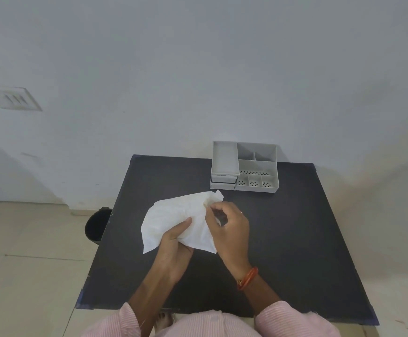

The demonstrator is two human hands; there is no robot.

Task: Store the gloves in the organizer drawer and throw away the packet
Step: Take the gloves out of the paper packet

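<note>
A white, crumpled paper packet (171,220) is held above the middle of the dark table (283,239). My left hand (176,242) grips its lower edge from below. My right hand (227,224) pinches the packet's upper right corner, where the paper is torn or folded open. The gloves are hidden, if they are inside. A grey plastic organizer (244,166) stands at the table's far edge against the wall, with small drawers (223,182) stacked on its left side, one pulled slightly out, and open compartments on the right.
A black bin (98,226) stands on the tiled floor just left of the table. A pale wall runs behind the table, with a switch plate (15,99) at the left.
</note>
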